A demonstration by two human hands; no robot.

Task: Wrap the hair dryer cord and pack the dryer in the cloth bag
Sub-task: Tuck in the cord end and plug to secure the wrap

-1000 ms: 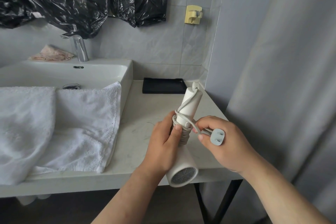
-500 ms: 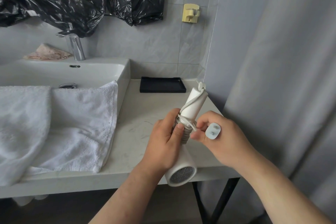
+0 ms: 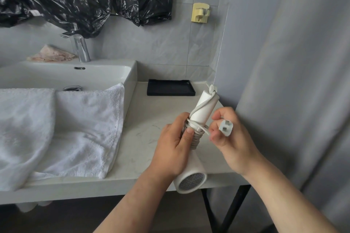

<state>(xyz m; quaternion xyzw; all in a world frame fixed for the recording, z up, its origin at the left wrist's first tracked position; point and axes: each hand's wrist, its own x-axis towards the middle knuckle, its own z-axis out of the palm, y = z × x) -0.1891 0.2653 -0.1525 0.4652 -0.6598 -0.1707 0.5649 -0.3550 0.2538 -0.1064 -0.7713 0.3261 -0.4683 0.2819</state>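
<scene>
- The left fingers [image 3: 189, 131] are curled round the hair dryer [image 3: 193, 168] at the joint where the handle meets the body. The thumb presses flat on the coiled cord [image 3: 196, 139].
- The right fingers [image 3: 216, 136] are curled and pinch the white plug [image 3: 226, 127] at the end of the cord. The plug's metal prongs face the camera, and a short loose strand runs from it to the coils.
- The plug sits just right of the handle, apart from it, level with the top turns of the cord.
- The left hand [image 3: 172, 143] comes in from below, palm turned right, its forearm rising from the lower edge of the view.
- The right hand [image 3: 233, 142] faces it, back of the hand to the right, forearm angling in from the lower right.
- The dryer is held tilted above the front right corner of the bench [image 3: 144, 138]. Its handle points up and away, and its mesh end hangs low, past the bench's front edge.
- One strand of cord spirals up the handle to its tip.
- On the left part of the bench stands a white sink [image 3: 130, 70], with a white towel [image 3: 75, 128] draped over its front.
- A black tray [image 3: 170, 87] lies at the back of the bench.
- A grey curtain [image 3: 293, 81] hangs right of the bench.
</scene>
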